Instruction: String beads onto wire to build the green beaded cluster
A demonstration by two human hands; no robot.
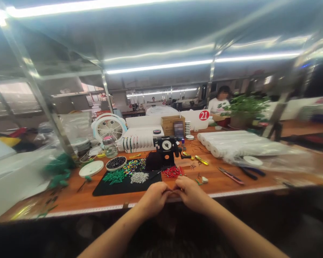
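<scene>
My left hand (156, 196) and my right hand (191, 194) meet at the table's front edge, fingertips pinched close together. Whatever they pinch is too small or hidden to make out. Just beyond them lies a pile of small red pieces (172, 172). On a black mat (104, 190) to the left are green tube-like pieces (115, 176), silver beads (139, 177) and multicoloured beads (131, 167). A white dish (107, 167) of black pieces stands at the mat's back corner. Behind the mat is a black crank device with a round dial (167, 145).
White rolls (218, 150) in plastic lie at the right, with a pink-handled tool (233, 176) and dark-handled pliers (253, 173) before them. A white fan (109, 128) and a glass jar (111, 148) stand back left. A person (218, 104) sits beyond a plant (243, 109).
</scene>
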